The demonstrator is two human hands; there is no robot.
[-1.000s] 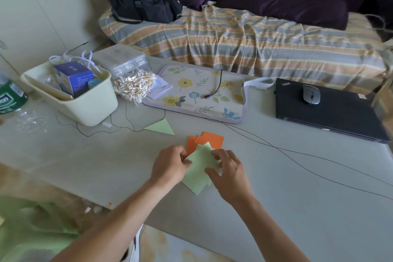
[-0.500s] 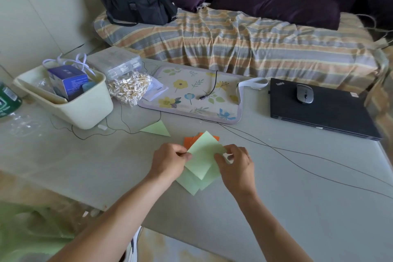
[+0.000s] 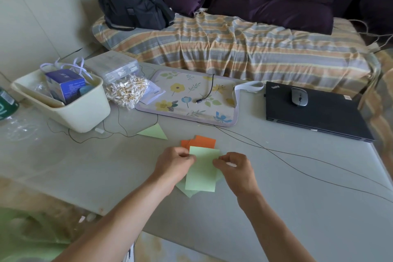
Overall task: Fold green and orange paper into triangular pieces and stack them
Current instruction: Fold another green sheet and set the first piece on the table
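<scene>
Green sheet picked for folding, one triangle done.

We pinch the green sheet [image 3: 203,169] at both side edges, left hand [image 3: 173,165] on its left, right hand [image 3: 235,169] on its right, over more green paper [image 3: 187,192], orange paper [image 3: 198,141] just behind. We judge the fold hasn't started; next we need opposite corners brought together and creased. Sheet's long axis runs near-to-far, top edge pointing away. The green triangle [image 3: 154,132] lies apart, apex far-right.

laptop [image 3: 314,112] + mouse [image 3: 299,96] | floral mat [image 3: 191,100] | bin [image 3: 85,110] | black bag [image 3: 136,8]
</scene>
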